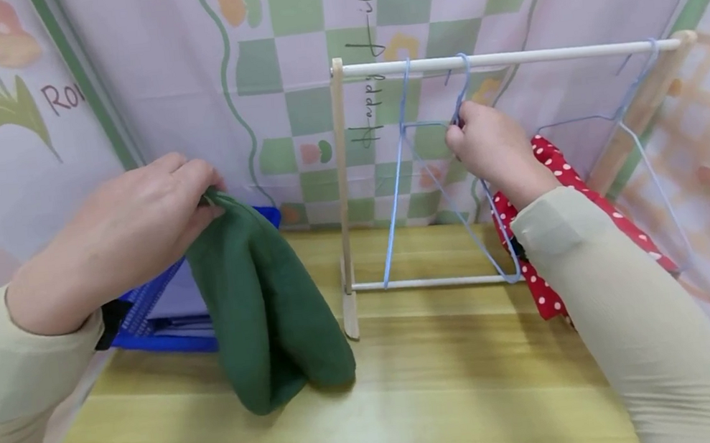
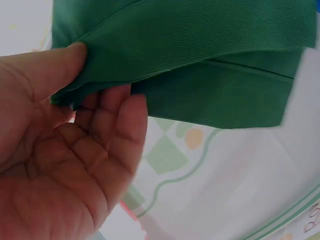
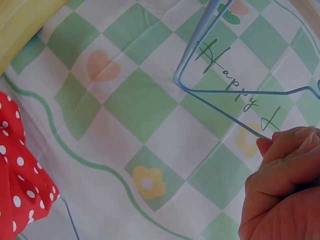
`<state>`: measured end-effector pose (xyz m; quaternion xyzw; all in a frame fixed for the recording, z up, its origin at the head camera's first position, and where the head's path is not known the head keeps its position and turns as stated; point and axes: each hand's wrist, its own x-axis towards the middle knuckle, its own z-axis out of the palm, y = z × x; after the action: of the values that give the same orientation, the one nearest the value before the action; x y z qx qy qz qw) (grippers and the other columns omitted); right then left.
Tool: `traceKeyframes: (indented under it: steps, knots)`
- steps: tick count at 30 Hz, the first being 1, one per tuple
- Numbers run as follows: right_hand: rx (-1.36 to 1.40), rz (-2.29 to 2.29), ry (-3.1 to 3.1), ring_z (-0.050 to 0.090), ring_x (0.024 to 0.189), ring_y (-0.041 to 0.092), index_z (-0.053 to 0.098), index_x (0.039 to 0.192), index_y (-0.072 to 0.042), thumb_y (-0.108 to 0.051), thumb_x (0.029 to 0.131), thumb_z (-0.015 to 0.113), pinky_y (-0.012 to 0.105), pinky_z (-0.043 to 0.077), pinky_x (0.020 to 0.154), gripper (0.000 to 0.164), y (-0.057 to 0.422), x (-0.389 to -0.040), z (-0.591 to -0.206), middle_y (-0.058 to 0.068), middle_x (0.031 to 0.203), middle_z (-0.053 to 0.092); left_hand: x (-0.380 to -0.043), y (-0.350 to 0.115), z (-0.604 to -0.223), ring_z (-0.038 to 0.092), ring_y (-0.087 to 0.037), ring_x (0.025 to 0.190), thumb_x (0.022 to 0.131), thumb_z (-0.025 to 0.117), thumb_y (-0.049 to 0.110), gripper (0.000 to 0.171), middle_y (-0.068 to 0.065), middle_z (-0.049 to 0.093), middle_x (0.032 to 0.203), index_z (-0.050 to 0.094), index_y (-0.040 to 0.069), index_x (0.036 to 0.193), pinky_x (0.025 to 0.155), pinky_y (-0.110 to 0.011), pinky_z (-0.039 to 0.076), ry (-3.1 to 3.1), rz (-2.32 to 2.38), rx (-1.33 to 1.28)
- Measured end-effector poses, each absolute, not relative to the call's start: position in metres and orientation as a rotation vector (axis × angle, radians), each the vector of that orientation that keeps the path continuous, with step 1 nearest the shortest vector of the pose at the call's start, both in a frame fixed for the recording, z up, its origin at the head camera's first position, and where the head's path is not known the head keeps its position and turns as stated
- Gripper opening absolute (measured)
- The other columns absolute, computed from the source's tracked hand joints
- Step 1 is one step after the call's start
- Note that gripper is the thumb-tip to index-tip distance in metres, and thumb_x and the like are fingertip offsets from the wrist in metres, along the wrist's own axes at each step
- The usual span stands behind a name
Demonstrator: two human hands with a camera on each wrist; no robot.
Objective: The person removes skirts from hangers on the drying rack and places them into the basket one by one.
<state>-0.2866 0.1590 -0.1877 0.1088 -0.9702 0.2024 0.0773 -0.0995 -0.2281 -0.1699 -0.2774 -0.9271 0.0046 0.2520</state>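
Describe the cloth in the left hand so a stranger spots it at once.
Find the white-barred rack on the table. Left of it, partly hiding the blue basket, a green cloth hangs from the left hand. It is plain, while the red cloth by the rack's right end has white dots.

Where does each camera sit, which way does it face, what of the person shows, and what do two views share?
Head: on the head, facing forward and down at the rack and green cloth; left hand, right hand and sleeves show.
Left wrist: on that wrist, facing the pinched green cloth; the left palm and fingers show.
Right wrist: on that wrist, facing blue hanger wire and patterned backdrop; part of the right hand shows.
Shared: head and right wrist both show red polka-dot cloth.
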Motion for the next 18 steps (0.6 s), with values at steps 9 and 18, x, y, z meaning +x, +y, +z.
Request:
traceKeyframes:
  steps: [9, 18]
  knots:
    - [0.334, 0.618, -2.905, 0.054, 0.092, 0.036, 0.056, 0.119, -0.001, -0.03, 0.108, 0.039, 0.047, 0.045, 0.075, 0.036, 0.1598, -0.2871, -0.1886, 0.019, 0.106, 0.06, -0.1031, -0.2306, -0.1738, 0.067, -0.031, 0.098, 0.098, 0.07, 0.002, 0.022, -0.014, 0.07, 0.109, 0.062, 0.001, 0.118, 0.082, -0.051, 0.056, -2.551, -0.172, -0.682]
    - [0.338, 0.619, -2.911, 0.054, 0.091, 0.036, 0.055, 0.119, -0.001, -0.03, 0.107, 0.038, 0.045, 0.045, 0.073, 0.036, 0.1598, -0.2872, -0.1879, 0.019, 0.105, 0.059, -0.107, -0.2295, -0.1771, 0.065, -0.038, 0.102, 0.1, 0.066, 0.0, 0.02, -0.022, 0.069, 0.111, 0.062, -0.003, 0.12, 0.081, -0.054, 0.055, -2.442, -0.173, -0.686]
